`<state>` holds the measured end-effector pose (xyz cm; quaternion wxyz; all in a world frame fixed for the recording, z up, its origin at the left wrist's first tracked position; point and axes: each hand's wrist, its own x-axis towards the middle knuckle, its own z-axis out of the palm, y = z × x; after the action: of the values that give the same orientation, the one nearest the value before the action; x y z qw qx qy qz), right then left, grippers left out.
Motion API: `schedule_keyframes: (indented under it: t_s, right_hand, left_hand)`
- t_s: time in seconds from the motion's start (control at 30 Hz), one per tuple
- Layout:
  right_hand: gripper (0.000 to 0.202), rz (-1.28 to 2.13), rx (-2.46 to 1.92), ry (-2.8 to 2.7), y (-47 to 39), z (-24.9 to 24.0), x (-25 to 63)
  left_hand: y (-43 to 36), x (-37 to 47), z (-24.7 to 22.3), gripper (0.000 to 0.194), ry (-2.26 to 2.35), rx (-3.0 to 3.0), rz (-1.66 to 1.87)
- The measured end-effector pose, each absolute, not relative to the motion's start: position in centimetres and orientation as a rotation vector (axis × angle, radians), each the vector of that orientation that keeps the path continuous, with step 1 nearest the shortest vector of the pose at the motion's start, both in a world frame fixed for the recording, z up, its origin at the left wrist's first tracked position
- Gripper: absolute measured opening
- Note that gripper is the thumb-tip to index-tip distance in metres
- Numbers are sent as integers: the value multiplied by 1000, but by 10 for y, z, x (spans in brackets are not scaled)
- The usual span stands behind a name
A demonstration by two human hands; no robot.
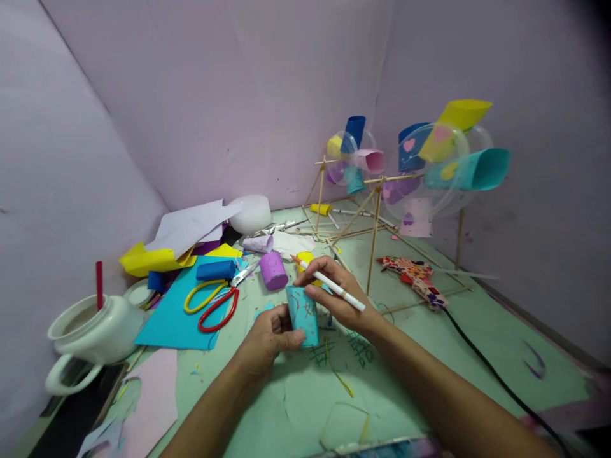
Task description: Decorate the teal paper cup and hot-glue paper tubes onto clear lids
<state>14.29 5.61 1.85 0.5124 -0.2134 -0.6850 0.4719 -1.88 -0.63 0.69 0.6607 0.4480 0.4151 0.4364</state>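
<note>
L hand [272, 334] grasps a turquoise paper tube [304, 315] low down, thumb on front, fingers wrapped behind, prob. to steady it upright-ish, w/ scribbled side showing. R hand [340, 289] grips a white pen [337, 287] btwn thumb & fingers; same hand's fingertips are at tube's top edge, so it seems to do 2 jobs at once: keep pen & brace tube. Pen tip points up-left, off the paper, prob. so it doesn't mark it. Tube is held just above the worktop [267, 413], centre, btwn both hands; can't tell if its base touches.

Purple paper tube [273, 271] stands just behind, yellow paper piece [305, 262] partly hidden by R hand. Scissors [234, 284] lie on turquoise sheet [174, 315] to the left, loops toward person, prob. for easy pickup. White pot [117, 331] far left w/ red stick [99, 286] in it.

Glue gun [411, 275] on right, prob. set apart b/c of heat; black cord [501, 384] trails to near edge, past R forearm. Behind, stick stands [374, 235] carry clear wheels w/ coloured paper tubes, raised on triangular legs, prob. for clearance
</note>
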Motion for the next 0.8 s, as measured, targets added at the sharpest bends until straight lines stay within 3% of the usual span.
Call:
schedule_keyframes:
  t_s: [0.13, 0.23, 0.37, 0.63, 0.7, 0.8]
  right_hand:
    - [21, 1115, -577, -1511, 61, 16, 146]
    - [20, 913, -749, -1499, 70, 10, 149]
    - [25, 679, -962, -1549, 84, 1, 155]
    - [41, 611, -1185, -1761, 92, -14, 152]
    - [46, 617, -1205, -1810, 91, -14, 151]
    - [51, 635, -1204, -1852, 90, -15, 151]
  left_hand:
    - [-3, -21, 8, 58, 1014, 1015, 1076]
    - [3, -34, 12, 58, 1352, 1082, 1316]
    - [15, -61, 14, 46, 1790, 1129, 1584]
    - [29, -71, 3, 21, 1980, 1129, 1542]
    - [31, -70, 1, 25, 1935, 1147, 1531]
    - [32, -71, -2, 47, 1846, 1128, 1542]
